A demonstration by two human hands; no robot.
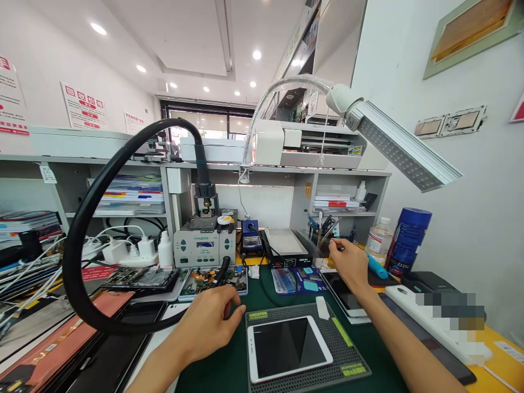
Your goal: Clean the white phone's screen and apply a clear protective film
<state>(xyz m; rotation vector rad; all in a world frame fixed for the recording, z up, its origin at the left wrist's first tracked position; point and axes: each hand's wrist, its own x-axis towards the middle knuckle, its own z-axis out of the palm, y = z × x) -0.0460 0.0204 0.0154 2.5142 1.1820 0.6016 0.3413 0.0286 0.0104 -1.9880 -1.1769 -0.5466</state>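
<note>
My left hand (210, 319) hovers left of the grey mat, its fingers loosely bent and the thumb apart, with nothing seen in it. Just beyond it are the end of a black hose (223, 270) and a tray of small parts (200, 281). My right hand (352, 265) reaches to the back right, thumb and fingertips pinched together beside a holder of tools (321, 234). Whether a thin tool is in that pinch I cannot make out. A white-framed tablet (289, 349) lies face up on the mat (352, 355), near a small white piece (322, 308).
A hot-air station (204, 248) stands behind, its thick black hose (76, 262) arching across the left. A heating plate (286, 243) sits at the back centre. Another tablet (341, 289) lies under my right arm. A bottle (377, 240) and blue can (409, 240) stand right. A lamp (409, 144) hangs above.
</note>
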